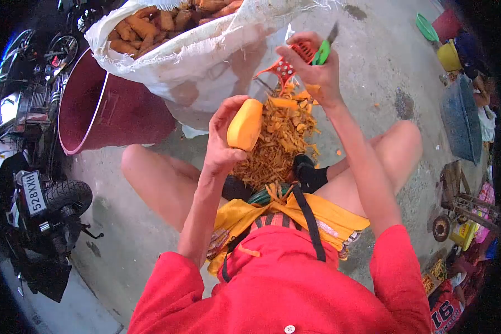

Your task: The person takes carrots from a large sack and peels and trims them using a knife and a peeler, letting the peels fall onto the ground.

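A person's left hand [220, 136] curls part-open around 1 peeled orange vegetable [245, 125], while the right hand [324, 78], well closed, grips 1 red peeler [286, 65] and 1 green-handled knife [322, 52], apart from it. Careful work calls for a steady hold, thumb clear of each stroke, knife point outward, over the peelings [278, 139] beside the left grip. The vegetable's palm side is hidden; the peeler's cutting edge is unclear.

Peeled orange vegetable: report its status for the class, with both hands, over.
Left hand holding peeled orange vegetable. Right hand holding green-handled knife and red slotted tool. Peelings heaped below, nothing seen blocking either hand.
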`<state>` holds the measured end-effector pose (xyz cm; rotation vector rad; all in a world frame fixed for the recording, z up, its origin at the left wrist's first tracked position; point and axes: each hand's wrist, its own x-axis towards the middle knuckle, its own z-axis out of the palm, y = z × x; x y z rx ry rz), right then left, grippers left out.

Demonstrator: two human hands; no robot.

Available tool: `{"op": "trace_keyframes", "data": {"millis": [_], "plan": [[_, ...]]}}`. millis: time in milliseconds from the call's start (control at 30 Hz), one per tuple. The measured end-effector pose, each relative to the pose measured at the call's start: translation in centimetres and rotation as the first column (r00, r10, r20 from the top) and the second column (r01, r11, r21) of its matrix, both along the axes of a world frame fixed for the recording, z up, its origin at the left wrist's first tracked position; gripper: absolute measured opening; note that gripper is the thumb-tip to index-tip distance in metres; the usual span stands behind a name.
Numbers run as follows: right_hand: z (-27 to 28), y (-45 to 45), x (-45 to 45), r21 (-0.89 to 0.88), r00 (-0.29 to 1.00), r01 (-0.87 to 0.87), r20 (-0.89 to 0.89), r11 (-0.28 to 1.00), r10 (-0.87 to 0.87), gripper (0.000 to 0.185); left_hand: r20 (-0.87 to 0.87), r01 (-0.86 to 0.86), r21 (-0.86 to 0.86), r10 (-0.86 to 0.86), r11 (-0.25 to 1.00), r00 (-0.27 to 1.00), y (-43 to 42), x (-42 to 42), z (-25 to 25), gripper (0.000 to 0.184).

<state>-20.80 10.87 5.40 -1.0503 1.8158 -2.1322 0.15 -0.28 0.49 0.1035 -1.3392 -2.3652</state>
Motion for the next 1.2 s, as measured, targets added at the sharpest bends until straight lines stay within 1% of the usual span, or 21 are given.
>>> {"op": "trace_keyframes", "data": {"millis": [33, 67, 133, 167, 267, 333, 400, 433, 467, 567, 600, 667, 700, 800, 833, 867, 933, 967, 1067, 1100, 1200], "plan": [[0.4, 0.0, 0.2, -0.079, 0.992, -0.051, 0.111, 0.996, 0.06, 0.023, -0.009, 0.008, -0.016, -0.008, 1.0, 1.0, 0.0, -0.1, 0.4, 0.103], [0.5, 0.4, 1.2, -0.078, 0.992, -0.056, 0.109, 0.995, 0.064, 0.023, -0.018, 0.007, -0.031, -0.008, 0.999, 1.0, -0.1, -0.2, 0.7, 0.103], [2.3, 0.8, 4.5, -0.042, 0.964, -0.255, 0.066, 0.966, 0.257, 0.022, -0.014, -0.004, -0.04, 0.004, 0.999, 1.0, -0.2, -0.6, 0.9, 0.102], [0.9, 0.4, 4.6, -0.013, 0.973, -0.186, -0.141, 0.982, 0.182, 0.023, -0.015, 0.005, -0.057, -0.006, 0.998, 1.0, -0.3, -0.8, 0.8, 0.101], [0.0, 0.3, 2.6, 0.048, 0.99, -0.136, -0.022, 0.99, 0.137, 0.023, 0.017, 0.045, -0.077, -0.044, 0.996, 0.999, -0.2, 0.3, 0.2, 0.1], [-0.5, 0.0, 0.9, 0.017, 0.992, -0.126, -0.002, 0.992, 0.126, 0.025, 0.018, 0.051, -0.028, -0.051, 0.998, 0.999, -0.5, 0.2, 0.3, 0.099], [-0.2, -0.3, -0.2, -0.099, 0.992, -0.126, 0.012, 0.987, 0.128, 0.022, 0.015, 0.047, -0.006, -0.047, 0.999, 0.999, -0.5, 0.1, 0.5, 0.099], [0.2, 0.0, -0.1, -0.051, 0.985, -0.152, 0.081, 0.987, 0.156, 0.022, 0.017, 0.032, -0.021, -0.032, 0.999, 0.999, -0.4, -0.2, 0.6, 0.099], [0.1, 0.1, 0.8, -0.054, 0.984, -0.156, 0.077, 0.986, 0.16, 0.022, 0.019, 0.014, -0.033, -0.013, 0.999, 1.0, -0.3, -0.4, 0.6, 0.099], [1.9, 0.9, 4.4, 0.088, 0.944, -0.239, -0.212, 0.967, 0.253, 0.024, 0.035, 0.013, -0.033, -0.012, 0.999, 0.999, -0.5, -0.7, -0.3, 0.1], [1.6, 0.9, 4.1, 0.087, 0.946, -0.236, -0.206, 0.968, 0.249, 0.024, 0.021, 0.046, -0.036, -0.045, 0.998, 0.999, -0.6, -0.5, -0.7, 0.1], [0.9, 0.3, 2.7, -0.031, 0.978, -0.206, 0.038, 0.978, 0.207, 0.023, 0.021, 0.032, -0.021, -0.031, 0.999, 0.999, -0.4, 0.0, -0.5, 0.101], [-0.4, -0.1, 1.0, -0.084, 0.984, -0.153, 0.08, 0.985, 0.159, 0.02, 0.003, 0.009, -0.012, -0.009, 1.0, 1.0, -0.4, 0.0, -0.3, 0.102], [-0.6, 0.0, -0.5, -0.072, 0.995, -0.099, 0.02, 0.992, 0.101, 0.02, -0.024, -0.006, 0.051, 0.007, 0.999, 1.0, 0.5, -0.5, 0.0, 0.105], [1.1, 0.5, 1.6, -0.126, 0.963, -0.221, 0.126, 0.967, 0.237, 0.023, 0.022, -0.055, -0.054, 0.057, 0.997, 0.998, 0.3, -0.9, -0.3, 0.108], [1.2, 0.7, 2.7, -0.125, 0.962, -0.228, 0.125, 0.966, 0.243, 0.023, 0.02, -0.062, -0.053, 0.064, 0.997, 0.998, 0.4, -0.8, -0.7, 0.108], [1.3, 0.8, 3.8, 0.035, 0.93, -0.19, -0.313, 0.981, 0.191, 0.024, 0.043, -0.017, -0.001, 0.017, 1.0, 0.999, 0.7, -1.1, -0.4, 0.11], [1.3, 0.6, 4.0, -0.047, 0.979, -0.202, -0.053, 0.978, 0.199, 0.023, 0.01, 0.017, 0.06, -0.018, 0.998, 1.0, 0.9, -0.8, -0.3, 0.109], [-1.3, 0.1, -1.0, -0.028, 0.994, -0.106, -0.016, 0.994, 0.105, 0.024, -0.039, 0.064, 0.031, -0.063, 0.997, 0.997, 0.4, 0.1, -0.4, 0.106], [-1.1, 0.0, -1.1, -0.092, 0.989, -0.128, 0.066, 0.987, 0.135, 0.025, -0.032, 0.063, 0.053, -0.061, 0.997, 0.998, 0.5, -0.1, -0.2, 0.106], [2.8, 0.8, 4.0, -0.033, 0.984, -0.177, -0.003, 0.984, 0.177, 0.025, 0.04, -0.012, 0.022, 0.011, 1.0, 0.999, 0.5, -1.0, -0.1, 0.108]]}}
